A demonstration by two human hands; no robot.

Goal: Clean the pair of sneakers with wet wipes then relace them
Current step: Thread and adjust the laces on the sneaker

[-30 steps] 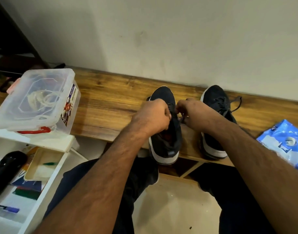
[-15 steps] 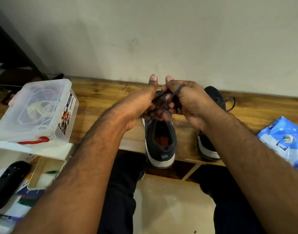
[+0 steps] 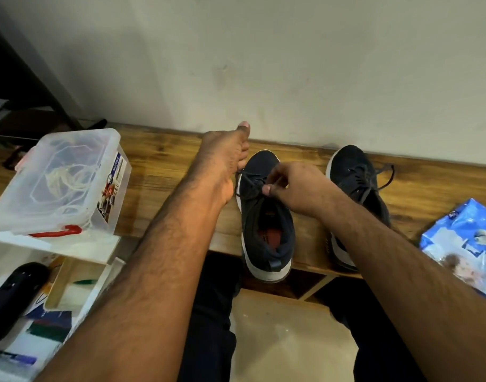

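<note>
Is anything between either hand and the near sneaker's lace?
No. The left hand and right hand both already grip the lace over the left sneaker; nothing visible lies between them.

Both sneakers point(image 3: 266, 216) are navy with white soles. Right of them lies a blue-and-white wipes pack point(image 3: 468, 244); left, a clear red-latched box point(image 3: 57, 183).

You have bare bench point(image 3: 164, 172) at nine o'clock of the sneakers point(image 3: 266, 216); the plastic box point(image 3: 57, 183) probably blocks farther left.
</note>
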